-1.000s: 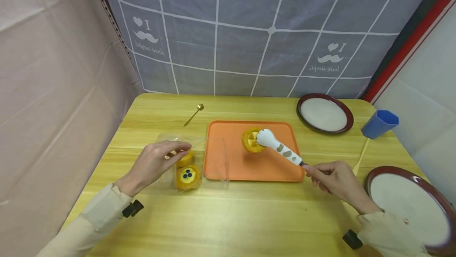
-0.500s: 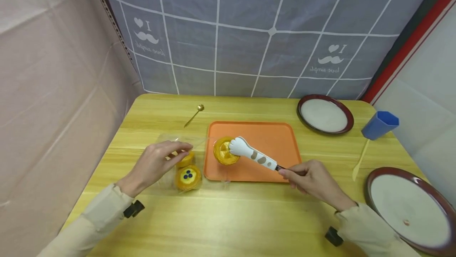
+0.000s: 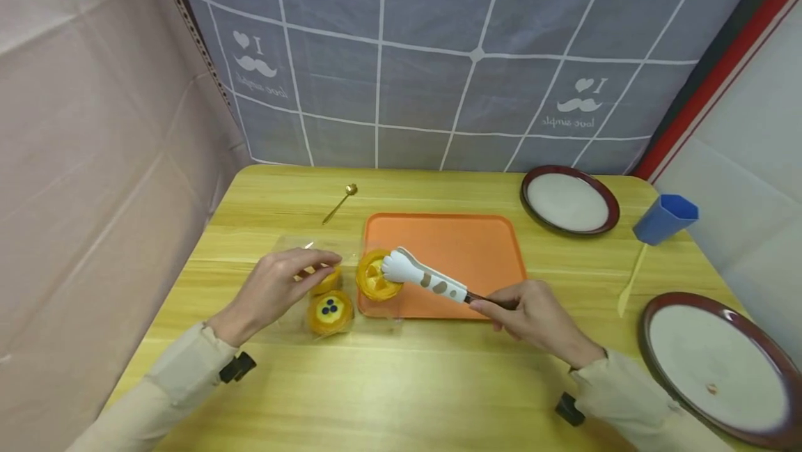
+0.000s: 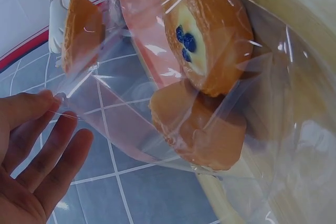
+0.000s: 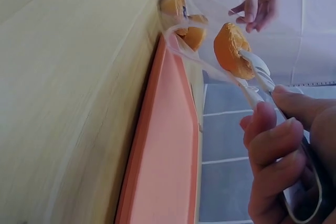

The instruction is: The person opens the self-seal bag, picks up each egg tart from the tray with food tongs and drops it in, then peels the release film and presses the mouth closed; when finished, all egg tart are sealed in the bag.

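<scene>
Though faint overhead, bag point(image 4: 273, 129) distinct (left wrist).

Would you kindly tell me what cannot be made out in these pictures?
Head view: much of the farther bagged tart, hidden by the left hand.
Head view: the speck on the nearer plate, too small to identify.
Right wrist view: part of the right hand, cut off by the frame's edge.

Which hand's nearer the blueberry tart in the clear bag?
Left. The left hand pinches the clear bag, just up-left of the blueberry tart in the head view; the right hand holds the tongs near the right end of the orange tray, well to the tart's right.
</scene>
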{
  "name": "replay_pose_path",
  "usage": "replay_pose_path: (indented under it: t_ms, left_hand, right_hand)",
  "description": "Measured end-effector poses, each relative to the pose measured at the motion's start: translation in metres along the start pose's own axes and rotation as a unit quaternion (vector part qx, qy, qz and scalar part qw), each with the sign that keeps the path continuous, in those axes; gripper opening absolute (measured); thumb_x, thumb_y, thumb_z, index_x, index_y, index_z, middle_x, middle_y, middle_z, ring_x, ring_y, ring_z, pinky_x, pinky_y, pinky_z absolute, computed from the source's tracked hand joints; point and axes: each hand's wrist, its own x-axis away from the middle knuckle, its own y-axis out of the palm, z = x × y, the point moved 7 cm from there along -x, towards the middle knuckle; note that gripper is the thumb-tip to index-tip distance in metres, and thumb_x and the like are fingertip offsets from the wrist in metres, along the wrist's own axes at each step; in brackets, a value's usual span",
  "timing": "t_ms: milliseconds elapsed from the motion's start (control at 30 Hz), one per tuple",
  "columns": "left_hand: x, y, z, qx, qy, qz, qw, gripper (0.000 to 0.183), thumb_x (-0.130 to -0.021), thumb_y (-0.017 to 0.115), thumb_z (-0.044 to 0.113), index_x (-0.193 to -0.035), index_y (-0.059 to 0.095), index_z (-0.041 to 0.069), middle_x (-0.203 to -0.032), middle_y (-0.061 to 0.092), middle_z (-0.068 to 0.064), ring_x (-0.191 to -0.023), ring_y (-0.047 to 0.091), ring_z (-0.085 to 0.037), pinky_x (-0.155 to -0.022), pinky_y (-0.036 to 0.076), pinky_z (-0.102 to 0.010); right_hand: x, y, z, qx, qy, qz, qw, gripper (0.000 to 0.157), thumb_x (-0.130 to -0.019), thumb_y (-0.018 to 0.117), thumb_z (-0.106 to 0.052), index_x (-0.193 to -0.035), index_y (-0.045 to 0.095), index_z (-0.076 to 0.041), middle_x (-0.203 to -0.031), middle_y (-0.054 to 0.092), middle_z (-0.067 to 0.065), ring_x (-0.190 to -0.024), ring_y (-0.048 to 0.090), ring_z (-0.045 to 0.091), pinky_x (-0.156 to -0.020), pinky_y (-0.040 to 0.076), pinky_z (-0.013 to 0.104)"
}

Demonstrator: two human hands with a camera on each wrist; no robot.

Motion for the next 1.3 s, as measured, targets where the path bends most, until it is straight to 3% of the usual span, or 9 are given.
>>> replay_pose_path:
  t_ms: [100,300,567,833,1133,1300]
  left_hand:
    - [0.000,0.002,0.000,0.002,-0.001,-0.004,1.0000,0.021,-0.080,0.065,0.013,-0.101,0.067,0.015,-0.097,0.068,0.006,-0.077,0.063,-0.002,-0.063,0.048,-0.004]
    - [0.000,0.003,0.001,0.008,0.004,-0.004,1.0000,0.023,-0.077,0.067,0.010,-0.101,0.067,0.014,-0.096,0.068,0.004,-0.078,0.064,-0.005,-0.063,0.050,-0.007]
    - [0.001,0.000,0.002,0.000,0.007,-0.002,1.0000,0.024,-0.077,0.067,0.011,-0.100,0.067,0.016,-0.096,0.068,0.007,-0.080,0.063,-0.003,-0.065,0.050,-0.008]
    - [0.003,0.005,0.003,0.009,0.016,-0.009,0.9998,0.027,-0.077,0.067,0.008,-0.103,0.066,0.017,-0.097,0.068,0.006,-0.083,0.063,-0.004,-0.066,0.051,-0.010]
    - [0.000,-0.002,-0.001,-0.012,0.009,0.000,0.9999,0.026,-0.079,0.065,0.011,-0.104,0.066,0.019,-0.101,0.066,0.010,-0.091,0.062,-0.004,-0.081,0.047,-0.012]
    - [0.000,-0.003,-0.003,-0.013,0.007,0.000,0.9999,0.025,-0.080,0.065,0.011,-0.104,0.066,0.018,-0.102,0.066,0.010,-0.091,0.062,-0.003,-0.080,0.047,-0.011]
  right_hand:
    - [-0.005,0.007,-0.003,0.009,-0.005,-0.009,1.000,0.035,-0.079,0.054,-0.055,-0.057,0.062,-0.028,-0.039,0.047,-0.007,-0.030,0.027,0.000,-0.028,0.020,0.016]
    - [-0.013,0.013,-0.008,0.019,-0.040,-0.013,0.999,0.032,-0.080,0.054,-0.054,-0.071,0.070,-0.027,-0.043,0.052,-0.010,-0.029,0.031,0.001,-0.029,0.022,0.018]
    - [-0.019,0.012,0.000,0.020,-0.028,-0.018,0.999,0.038,-0.079,0.054,-0.054,-0.064,0.068,-0.022,-0.044,0.054,-0.001,-0.030,0.034,0.003,-0.029,0.025,0.019]
    - [-0.025,0.020,-0.006,0.006,-0.033,-0.032,0.999,0.033,-0.079,0.056,-0.053,-0.077,0.072,-0.024,-0.047,0.058,-0.001,-0.032,0.033,0.002,-0.030,0.028,0.019]
    - [-0.023,0.006,0.004,0.006,-0.018,-0.034,0.999,0.043,-0.079,0.053,-0.055,-0.060,0.065,-0.019,-0.041,0.045,-0.003,-0.031,0.033,0.007,-0.030,0.025,0.022]
    - [-0.022,-0.001,0.006,0.026,-0.020,-0.022,0.999,0.045,-0.080,0.053,-0.055,-0.057,0.063,-0.018,-0.039,0.043,-0.005,-0.029,0.033,0.006,-0.029,0.023,0.021]
